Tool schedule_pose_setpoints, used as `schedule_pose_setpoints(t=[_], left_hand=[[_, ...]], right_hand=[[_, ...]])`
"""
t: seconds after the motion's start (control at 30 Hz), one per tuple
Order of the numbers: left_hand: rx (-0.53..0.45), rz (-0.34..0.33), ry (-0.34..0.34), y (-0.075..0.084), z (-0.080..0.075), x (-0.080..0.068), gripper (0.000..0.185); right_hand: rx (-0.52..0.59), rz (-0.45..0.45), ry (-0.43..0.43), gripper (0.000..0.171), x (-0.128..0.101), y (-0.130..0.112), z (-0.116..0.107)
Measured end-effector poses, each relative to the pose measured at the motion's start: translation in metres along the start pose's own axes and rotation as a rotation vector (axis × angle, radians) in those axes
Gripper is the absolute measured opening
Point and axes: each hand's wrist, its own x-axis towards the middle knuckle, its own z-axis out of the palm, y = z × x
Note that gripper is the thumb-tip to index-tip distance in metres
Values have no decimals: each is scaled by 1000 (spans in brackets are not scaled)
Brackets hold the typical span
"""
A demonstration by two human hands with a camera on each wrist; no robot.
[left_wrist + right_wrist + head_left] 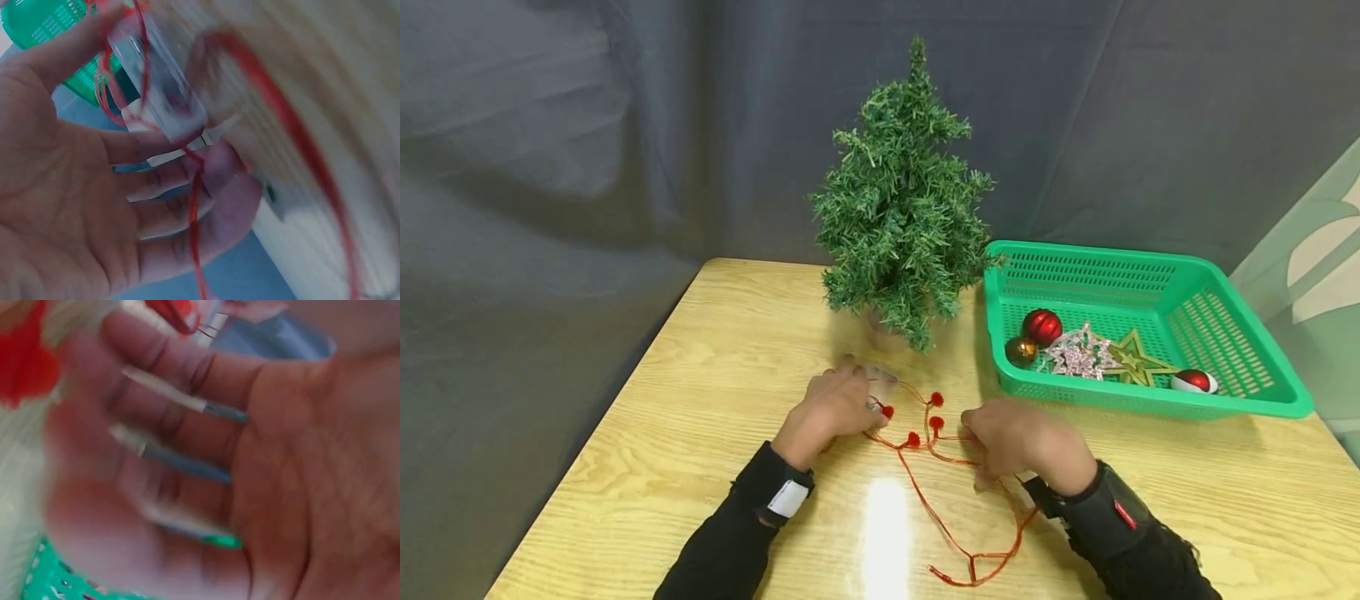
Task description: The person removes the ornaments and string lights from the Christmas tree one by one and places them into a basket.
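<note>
A red cord (928,504) with several fuzzy red pom-poms (913,439) lies loosely spread on the table. My left hand (835,404) is at the cord's far left end, below the tree. In the left wrist view its thumb and fingers hold a small clear plastic case (165,94), with red strands running over the fingers. My right hand (1026,442) hovers low over the cord's right side. Its fingers are loosely bent and blurred in the right wrist view, with no object seen in them; a red pom-pom (25,365) is just beyond the fingertips.
A small green artificial Christmas tree (906,200) stands at the back of the wooden table (700,358). Right of it, a green basket (1150,404) contains a red bauble (1042,327), a brown bauble (1021,352), a glittery snowflake (1078,354), a gold-green star (1137,360) and a red-and-white bauble (1195,382).
</note>
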Motion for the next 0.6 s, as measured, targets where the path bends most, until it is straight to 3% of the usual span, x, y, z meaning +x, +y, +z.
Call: schedule_pose_setpoints(t=[0.13,0.23,0.37,0.47,0.6], left_hand=[[10,26,-21,3,2,4,71],[15,69,-38,4,2,2,68],[30,150,-91,5,-3,-3,59],[8,199,-136,4,-9,-8,54],[-20,271,-209,4,-17,-13,52]], right_hand=[[-46,-47,30,44,2,-1,4],[10,-118,28,46,3,1,6],[91,-160,38,35,3,2,0],[157,-174,153,20,3,0,-8],[376,-181,355,5,7,-7,-15]])
